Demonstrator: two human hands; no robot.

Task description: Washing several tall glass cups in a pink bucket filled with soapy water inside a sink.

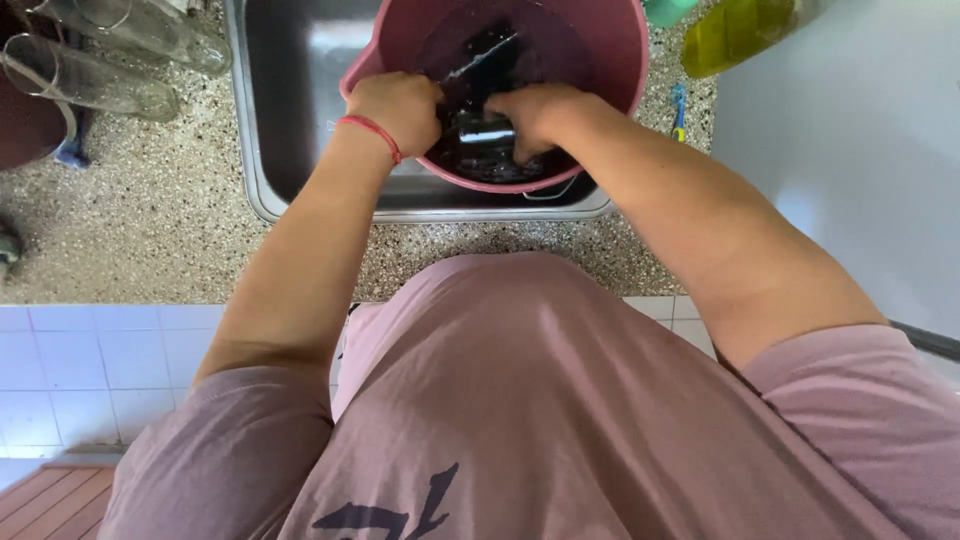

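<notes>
Both hands are down inside a pink bucket (pixel 610 60) that stands in a steel sink (pixel 270 110), working on a dark wet cloth (pixel 487 140) bunched between them. The cloth's long axis runs roughly from hand to hand, across the bucket, with a further dark stretch trailing away toward the bucket's far wall; a pale streak on it slants up and to the right. The left hand (pixel 396 105), with a red string band at its wrist, is curled into a fist on one end of the cloth. The right hand (pixel 535 115) has its fingers bent down over the other end, clamped on the fabric. What kind of garment it is I cannot make out: it is black, soaked and folded on itself, and the water around it is dark too. The bucket's far rim is cut off at the top of the view, and the fingertips of both hands are lost in the folds. The sink is set into a speckled stone counter (pixel 160 220). On the counter to the left lie clear glasses (pixel 100 80) on their sides, partly out of view. To the right of the sink stands a yellow-green bottle (pixel 730 35), cut off at the top, with a small blue object (pixel 679 105) just beside the sink's edge. A pale wall (pixel 860 150) rises on the right. Below the counter are white tiles (pixel 80 370), and a strip of wooden flooring (pixel 50 500) in the corner. The person wears a pink shirt (pixel 540 400).
</notes>
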